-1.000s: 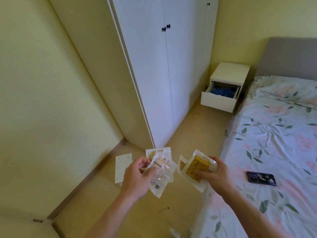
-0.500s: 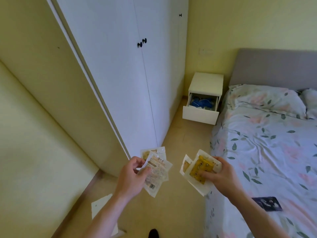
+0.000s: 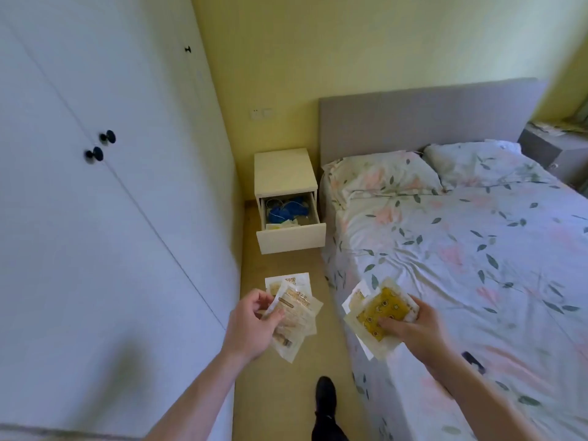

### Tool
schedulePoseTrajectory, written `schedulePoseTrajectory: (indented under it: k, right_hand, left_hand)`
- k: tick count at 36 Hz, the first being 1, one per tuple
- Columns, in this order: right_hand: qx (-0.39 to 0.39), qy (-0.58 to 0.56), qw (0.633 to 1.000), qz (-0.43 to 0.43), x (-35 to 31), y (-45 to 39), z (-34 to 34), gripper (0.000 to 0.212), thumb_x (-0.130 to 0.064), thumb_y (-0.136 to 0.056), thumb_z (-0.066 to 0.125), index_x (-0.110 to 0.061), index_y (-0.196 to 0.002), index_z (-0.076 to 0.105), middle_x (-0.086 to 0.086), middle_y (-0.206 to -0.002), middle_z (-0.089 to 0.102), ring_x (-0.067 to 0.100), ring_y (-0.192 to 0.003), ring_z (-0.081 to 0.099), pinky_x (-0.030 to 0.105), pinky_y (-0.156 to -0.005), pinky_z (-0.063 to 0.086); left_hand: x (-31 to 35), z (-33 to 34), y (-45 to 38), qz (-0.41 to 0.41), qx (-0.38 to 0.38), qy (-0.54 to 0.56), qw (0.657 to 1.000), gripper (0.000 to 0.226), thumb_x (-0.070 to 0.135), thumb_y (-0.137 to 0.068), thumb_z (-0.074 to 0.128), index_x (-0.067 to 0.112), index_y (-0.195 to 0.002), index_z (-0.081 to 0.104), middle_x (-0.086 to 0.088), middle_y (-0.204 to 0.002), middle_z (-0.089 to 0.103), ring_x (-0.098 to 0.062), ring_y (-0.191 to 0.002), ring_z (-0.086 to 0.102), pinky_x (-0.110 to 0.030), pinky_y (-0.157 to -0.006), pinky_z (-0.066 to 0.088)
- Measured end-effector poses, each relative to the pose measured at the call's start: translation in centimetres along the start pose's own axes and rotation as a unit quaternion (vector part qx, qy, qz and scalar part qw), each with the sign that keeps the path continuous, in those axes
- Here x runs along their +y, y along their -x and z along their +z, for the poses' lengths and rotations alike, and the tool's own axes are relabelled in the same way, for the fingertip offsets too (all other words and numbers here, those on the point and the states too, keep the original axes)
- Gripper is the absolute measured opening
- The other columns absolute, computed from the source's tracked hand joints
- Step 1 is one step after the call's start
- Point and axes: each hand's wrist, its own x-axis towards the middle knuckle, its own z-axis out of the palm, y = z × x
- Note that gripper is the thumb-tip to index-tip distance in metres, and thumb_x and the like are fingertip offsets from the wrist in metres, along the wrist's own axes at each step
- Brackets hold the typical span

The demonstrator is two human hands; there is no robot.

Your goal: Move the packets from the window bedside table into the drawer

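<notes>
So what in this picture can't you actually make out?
- Print on the packets in the left hand: too small and blurred in the head view.
- How many packets the right hand holds: they overlap, and its fingers cover part.
- Contents of the open drawer: blue items and cords show, but the front panel hides the rest.
- Dark object on the bed: the right forearm covers most of it.

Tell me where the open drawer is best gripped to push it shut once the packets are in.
The drawer has no handle showing, only a flat white front panel. Probably best to come from the aisle side, straight on, and press or hook fingers over the panel's top edge near its middle, since the bed crowds its right end.
</notes>
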Motion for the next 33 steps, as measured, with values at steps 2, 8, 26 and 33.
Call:
schedulePoseTrajectory:
  k: [2,8,26,33]
  right_hand:
    - [0.01,-0.002,1.0,0.014,-0.6,-2.8,0.4,0.028,-0.003,-0.077,0.084,-0.022,-0.094,0.073,-0.005,-0.083,0.078,0.016,-0.08,0.076,0.031,-0.07,0.059]
    - [0.013,0.001,0.999,0.049,-3.9,-12.8,2.1,0.021,-0.01,-0.08,0.083,-0.021,-0.093,0.072,-0.002,-0.082,0.078,0.019,-0.083,0.074,0.039,-0.077,0.059]
    - [-0.07,-0.032,0.984,0.163,-14.4,-41.7,9.9,0.021,0.003,-0.088,0.072,-0.005,-0.106,0.066,0.012,-0.099,0.074,0.029,-0.095,0.072,0.047,-0.09,0.058]
    - [-0.069,-0.056,0.971,0.222,-16.1,-52.9,15.0,0.023,0.008,-0.088,0.068,-0.001,-0.107,0.059,0.018,-0.103,0.07,0.034,-0.097,0.069,0.05,-0.09,0.057]
  left_hand:
    - [0.6,0.2,-3.6,0.007,-0.007,-0.006,1.0,0.017,0.028,-0.088,0.076,0.02,-0.093,0.062,0.009,-0.093,0.072,-0.001,-0.076,0.069,-0.013,-0.054,0.051]
    - [1.8,-0.2,-14.3,-0.018,-0.011,-0.012,1.0,0.019,0.028,-0.088,0.076,0.018,-0.094,0.061,0.008,-0.096,0.072,-0.003,-0.079,0.071,-0.018,-0.054,0.055]
    - [2.0,-2.9,-38.8,-0.106,0.031,0.004,0.994,0.018,0.025,-0.089,0.074,0.017,-0.094,0.059,0.011,-0.098,0.07,-0.008,-0.086,0.07,-0.018,-0.056,0.054]
    - [0.2,-3.2,-50.9,-0.136,0.016,0.018,0.99,0.018,0.027,-0.089,0.074,0.018,-0.096,0.06,0.012,-0.099,0.07,-0.008,-0.085,0.071,-0.016,-0.054,0.052]
